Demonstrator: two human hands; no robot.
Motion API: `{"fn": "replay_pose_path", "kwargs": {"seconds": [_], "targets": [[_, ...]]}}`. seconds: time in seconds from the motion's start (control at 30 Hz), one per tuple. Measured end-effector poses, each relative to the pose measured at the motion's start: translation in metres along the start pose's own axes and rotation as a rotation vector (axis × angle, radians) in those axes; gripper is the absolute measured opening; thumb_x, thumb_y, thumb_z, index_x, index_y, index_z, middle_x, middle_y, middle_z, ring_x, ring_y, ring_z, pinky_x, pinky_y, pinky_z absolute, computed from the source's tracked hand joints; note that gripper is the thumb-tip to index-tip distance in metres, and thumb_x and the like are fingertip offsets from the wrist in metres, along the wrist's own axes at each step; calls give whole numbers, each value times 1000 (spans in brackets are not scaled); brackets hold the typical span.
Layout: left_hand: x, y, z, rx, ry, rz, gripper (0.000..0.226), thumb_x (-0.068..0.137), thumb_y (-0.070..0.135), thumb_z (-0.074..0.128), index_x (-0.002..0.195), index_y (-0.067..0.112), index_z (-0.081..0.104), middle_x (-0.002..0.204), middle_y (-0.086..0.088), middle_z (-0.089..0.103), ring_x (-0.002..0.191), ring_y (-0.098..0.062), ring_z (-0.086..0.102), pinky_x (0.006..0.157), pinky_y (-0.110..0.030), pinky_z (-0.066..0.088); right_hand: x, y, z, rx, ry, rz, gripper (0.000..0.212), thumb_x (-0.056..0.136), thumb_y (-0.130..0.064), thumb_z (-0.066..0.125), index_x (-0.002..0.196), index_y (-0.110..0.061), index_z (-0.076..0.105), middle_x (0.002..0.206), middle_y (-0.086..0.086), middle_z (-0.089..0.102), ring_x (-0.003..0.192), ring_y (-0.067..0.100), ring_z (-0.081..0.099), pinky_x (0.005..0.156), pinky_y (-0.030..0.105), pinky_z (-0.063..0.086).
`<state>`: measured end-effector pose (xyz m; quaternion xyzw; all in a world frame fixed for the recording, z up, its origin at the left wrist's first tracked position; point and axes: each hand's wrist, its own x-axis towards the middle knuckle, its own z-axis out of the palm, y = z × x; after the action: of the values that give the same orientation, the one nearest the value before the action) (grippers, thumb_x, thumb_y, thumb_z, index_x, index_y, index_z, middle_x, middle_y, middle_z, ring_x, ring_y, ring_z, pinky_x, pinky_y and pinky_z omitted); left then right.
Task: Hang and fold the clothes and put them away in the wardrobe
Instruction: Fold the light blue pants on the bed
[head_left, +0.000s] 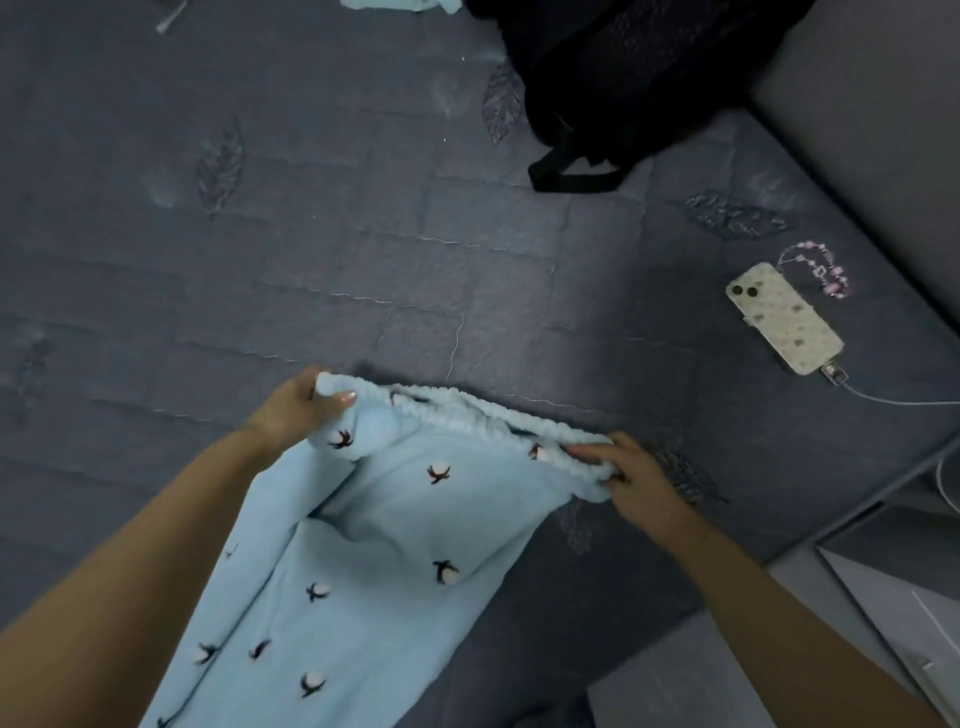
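Head view: pale blue fleece trousers (374, 561) with a small dark-and-white motif, held over the bed (260, 260) — left hand (301, 410) and right hand (634, 478) each grip an end of the elastic waistband. Grey-blue quilted bedspread, leaf stitching. Beyond — black backpack (623, 78), charging phone (784, 317), beaded strap (821, 270).

Light blue fleece trousers (363, 545) gripped at the elastic waistband by left hand (298, 410) and right hand (631, 480), above a dark quilted bedspread (260, 260); phone (784, 318) nearby.
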<state>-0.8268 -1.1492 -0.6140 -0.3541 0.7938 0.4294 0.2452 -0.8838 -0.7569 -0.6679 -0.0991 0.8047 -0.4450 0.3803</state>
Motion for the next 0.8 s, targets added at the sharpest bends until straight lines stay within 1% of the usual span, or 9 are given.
{"fn": "replay_pose_path", "kwargs": {"seconds": [0.07, 0.13, 0.2, 0.27, 0.37, 0.5, 0.57, 0.7, 0.8], "targets": [[-1, 17, -3, -30, 96, 74, 14, 96, 20, 59, 103, 11, 51, 89, -2, 56, 83, -18, 52, 74, -32, 44, -3, -7, -3, 116, -92, 45, 46, 90, 13, 54, 127, -14, 60, 117, 2, 53, 107, 8, 54, 86, 4, 42], [4, 50, -3, -55, 191, 164, 11, 97, 20, 57, 100, 17, 47, 82, 2, 53, 73, -11, 48, 62, -24, 44, -5, -16, -13, 274, -86, 97, 32, 85, -2, 71, 113, -19, 69, 113, -5, 64, 98, 2, 63, 79, 7, 48], [14, 90, -1, -79, 205, 232, 10, 98, 20, 55, 100, 17, 46, 79, 2, 51, 68, -11, 47, 56, -23, 43, -7, -25, -28, 433, -1, 179, 22, 80, -20, 77, 100, -12, 74, 101, 1, 74, 90, 8, 70, 72, 14, 52], [28, 132, 5, -84, 183, 311, 8, 99, 18, 54, 101, 17, 47, 81, 3, 51, 71, -10, 46, 58, -22, 42, -6, -25, -47, 494, 148, 239, 43, 83, -32, 73, 94, 9, 67, 95, 22, 71, 83, 22, 69, 70, 30, 56], [53, 212, 25, -82, 100, 452, 9, 98, 17, 56, 96, 23, 49, 84, 7, 53, 72, -5, 49, 57, -12, 44, -2, -21, -93, 578, 365, 268, 50, 89, -29, 69, 93, 20, 57, 96, 33, 65, 80, 30, 64, 73, 46, 55], [89, 314, 76, -48, -52, 520, 14, 96, 18, 60, 92, 29, 52, 87, 7, 56, 79, -7, 56, 57, -18, 50, 14, -10, -178, 554, 643, 173, 18, 88, -15, 71, 105, -9, 68, 93, -4, 72, 83, 9, 67, 70, 21, 55], [108, 348, 107, -60, -65, 546, 16, 94, 13, 61, 93, 27, 54, 91, 5, 58, 86, -13, 57, 64, -27, 52, 23, 2, -215, 453, 718, 147, 26, 88, -12, 71, 112, -8, 64, 101, 2, 68, 87, 13, 63, 77, 26, 53], [133, 372, 163, -136, -20, 542, 26, 90, 6, 63, 105, 26, 55, 95, 7, 59, 92, -14, 57, 73, -26, 53, 37, 38, -254, 287, 888, 157, 24, 90, -14, 69, 109, -2, 61, 104, 9, 63, 91, 16, 57, 76, 23, 48], [147, 361, 194, -186, -28, 497, 44, 91, 5, 63, 130, 22, 48, 120, -2, 57, 106, -19, 57, 88, -31, 53, 46, 63, -262, 284, 1008, 226, 28, 90, -16, 68, 113, -1, 60, 111, 14, 64, 100, 25, 59, 86, 33, 48]]}}
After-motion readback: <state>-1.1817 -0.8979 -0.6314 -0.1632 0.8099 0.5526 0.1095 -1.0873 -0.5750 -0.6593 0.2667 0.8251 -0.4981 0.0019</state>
